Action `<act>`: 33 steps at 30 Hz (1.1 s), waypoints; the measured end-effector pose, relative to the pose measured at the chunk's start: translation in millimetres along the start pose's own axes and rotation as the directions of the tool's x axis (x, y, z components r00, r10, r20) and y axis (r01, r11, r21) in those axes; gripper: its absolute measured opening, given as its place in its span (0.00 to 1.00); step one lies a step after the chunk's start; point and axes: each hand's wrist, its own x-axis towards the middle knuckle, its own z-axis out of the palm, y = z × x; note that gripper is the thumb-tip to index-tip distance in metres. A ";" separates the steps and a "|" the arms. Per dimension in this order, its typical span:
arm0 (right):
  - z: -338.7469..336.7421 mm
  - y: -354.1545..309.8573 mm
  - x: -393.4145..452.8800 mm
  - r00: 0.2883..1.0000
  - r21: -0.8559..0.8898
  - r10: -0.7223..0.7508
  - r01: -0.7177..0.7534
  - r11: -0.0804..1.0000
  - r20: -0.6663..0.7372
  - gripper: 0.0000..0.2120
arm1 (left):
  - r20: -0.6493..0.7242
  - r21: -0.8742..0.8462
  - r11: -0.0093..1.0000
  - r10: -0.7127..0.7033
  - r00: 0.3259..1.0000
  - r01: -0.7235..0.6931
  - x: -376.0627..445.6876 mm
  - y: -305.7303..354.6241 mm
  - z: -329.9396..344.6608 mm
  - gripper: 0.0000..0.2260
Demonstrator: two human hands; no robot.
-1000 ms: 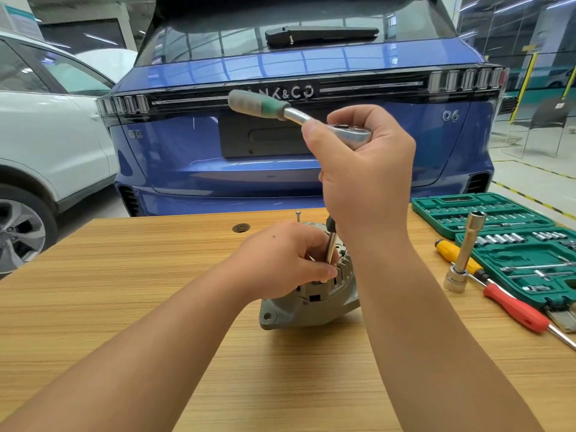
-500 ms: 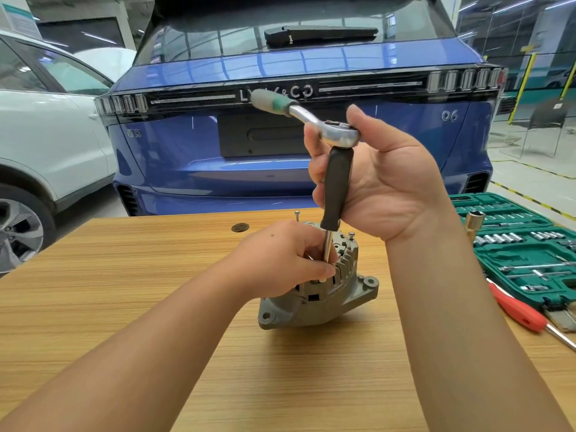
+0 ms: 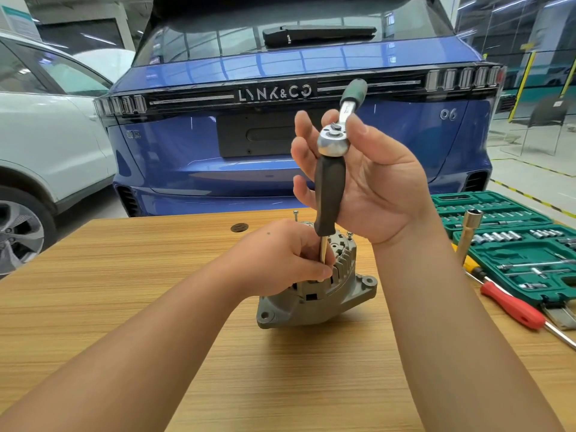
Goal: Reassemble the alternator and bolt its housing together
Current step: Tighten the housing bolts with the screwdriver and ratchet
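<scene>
We have swung the ratchet (image 3: 333, 141) handle round to the far right; our right hand (image 3: 377, 188) loosely cups it, our left hand (image 3: 286, 260) pinches the shaft (image 3: 324, 252) on the alternator (image 3: 318, 294), so the bolt tightens.

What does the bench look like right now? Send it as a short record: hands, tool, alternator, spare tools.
left hand: pinches the driver shaft low down, resting on the alternator
right hand: holds the ratchet head, thumb and fingers around it
ratchet: on top of the driver, green grip pointing up and away
driver: upright, dark handle, tip hidden by the left hand
alternator: on the table, two bolts standing proud
socket set: open, at right
red screwdriver: lying beside the set
</scene>
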 end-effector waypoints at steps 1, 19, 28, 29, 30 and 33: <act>-2.0 0.5 -0.3 1.000 0.048 -0.004 0.003 0.999 0.027 0.20 | 0.003 0.004 1.000 0.007 1.000 -0.007 0.0 -0.3 -0.1 0.04; 2.2 37.7 14.9 0.567 -0.685 -0.823 0.614 0.393 0.036 0.10 | -0.022 0.031 0.999 -0.041 0.999 0.041 0.8 2.7 0.4 0.04; -5.5 13.0 13.1 0.966 -0.292 -0.225 0.179 0.940 -0.130 0.26 | 0.007 0.008 1.000 -0.024 1.000 0.024 4.0 1.4 -1.6 0.04; -6.4 10.4 13.2 0.974 -0.277 -0.186 0.144 0.950 -0.131 0.27 | 0.006 0.000 1.000 -0.024 1.000 0.024 3.9 1.3 -1.4 0.05; -7.5 8.9 13.0 0.978 -0.268 -0.161 0.122 0.956 -0.132 0.26 | 0.004 -0.012 1.000 -0.026 1.000 0.026 3.9 1.3 -1.2 0.05; -6.6 9.8 11.3 0.984 -0.274 -0.155 0.126 0.953 -0.087 0.19 | -0.004 -0.032 0.999 -0.026 1.000 0.026 2.9 0.5 -0.6 0.06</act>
